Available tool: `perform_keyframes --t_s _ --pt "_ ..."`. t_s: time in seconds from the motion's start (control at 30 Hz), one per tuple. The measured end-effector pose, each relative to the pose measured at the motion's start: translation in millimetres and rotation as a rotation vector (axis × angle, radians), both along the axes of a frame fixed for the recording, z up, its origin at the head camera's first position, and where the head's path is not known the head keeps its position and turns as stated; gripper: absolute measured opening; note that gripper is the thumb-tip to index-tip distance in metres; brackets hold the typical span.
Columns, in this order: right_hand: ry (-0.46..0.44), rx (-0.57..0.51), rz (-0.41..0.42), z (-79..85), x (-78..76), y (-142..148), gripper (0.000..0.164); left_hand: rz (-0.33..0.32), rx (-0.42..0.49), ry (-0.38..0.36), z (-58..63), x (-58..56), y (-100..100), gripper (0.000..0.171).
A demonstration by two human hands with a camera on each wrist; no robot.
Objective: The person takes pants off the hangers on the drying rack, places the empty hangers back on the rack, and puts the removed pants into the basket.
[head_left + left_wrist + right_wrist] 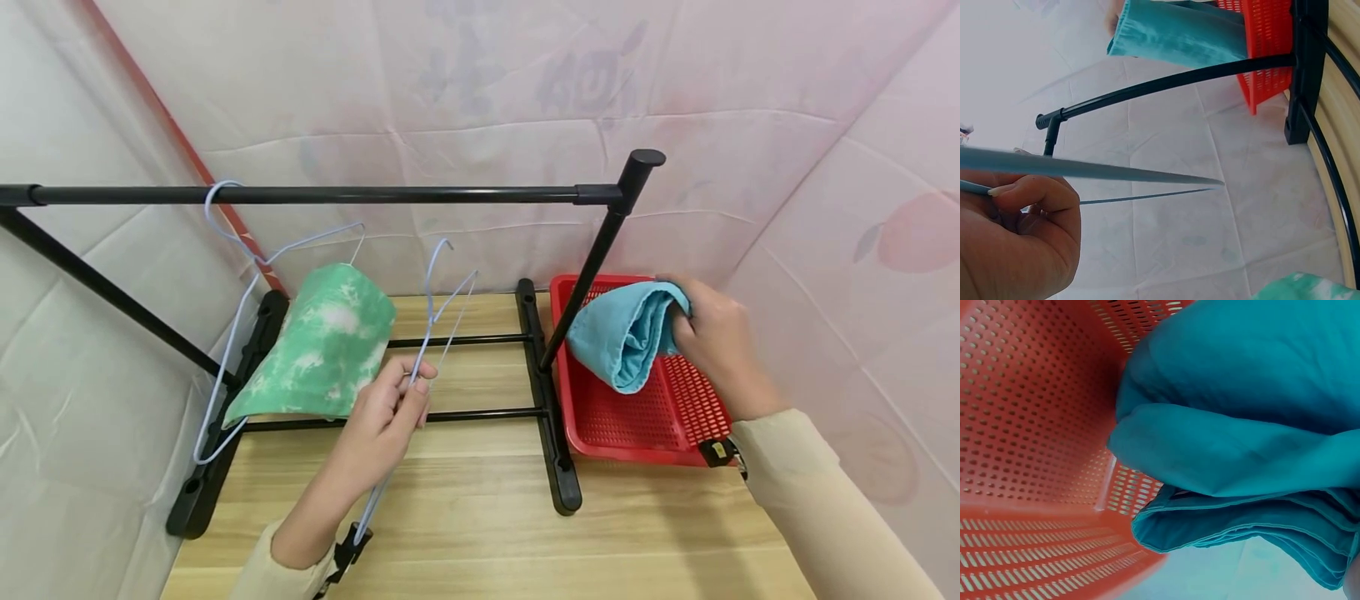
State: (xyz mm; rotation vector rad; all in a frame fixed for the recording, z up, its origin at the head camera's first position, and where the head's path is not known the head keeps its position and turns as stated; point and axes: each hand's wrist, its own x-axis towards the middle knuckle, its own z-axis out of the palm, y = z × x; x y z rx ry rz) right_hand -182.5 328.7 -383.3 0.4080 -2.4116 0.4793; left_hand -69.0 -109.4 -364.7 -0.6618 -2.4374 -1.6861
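Observation:
My left hand [386, 421] grips a light blue wire clothes hanger [429, 321] in front of the black rack, the hook pointing up. In the left wrist view the curled fingers [1041, 194] hold the hanger wire [1116, 170]. My right hand [712, 342] holds a folded turquoise cloth [626, 333] by its right end, over the red basket [637, 454]. Its folded layers [1241, 456] fill much of the right wrist view. On the rack's top bar hangs another blue hanger [217, 218], with a green and white tie-dye cloth [322, 350] on it.
The black metal rack [450, 195] stands on a wooden table [480, 517], its right foot [551, 433] beside the basket. White sheeting [480, 92] walls the back and sides. A red strip [161, 104] runs down the left corner.

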Motion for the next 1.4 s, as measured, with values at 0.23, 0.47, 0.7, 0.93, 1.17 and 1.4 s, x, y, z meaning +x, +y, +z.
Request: perform_keyframes --t_s 0.23,0.47,0.7,0.93,1.17,1.4 --pt "-0.068 0.017 0.023 -10.6 7.6 5 0.038 -0.012 0.01 0.015 -1.7 0.5 1 0.012" --pt "-0.26 -0.036 0.028 -16.0 14.2 11 0.035 -0.005 0.017 0.005 -3.9 1.0 0 0.012" --pt "-0.635 -0.078 -0.081 -14.8 12.2 25 0.045 0.005 0.022 -0.006 -4.6 0.8 -1 0.012" --pt "-0.934 -0.066 0.053 -23.7 18.4 33 0.093 0.003 0.022 0.018 -6.2 -0.3 -1 0.012" --pt "-0.779 0.126 0.076 -28.7 20.8 31 0.063 0.0 0.02 -0.011 -7.5 -1.1 0 0.013" --pt "-0.639 0.029 -0.103 -26.3 18.6 36 0.064 0.002 0.027 -0.019 -9.0 -0.2 0 0.013"
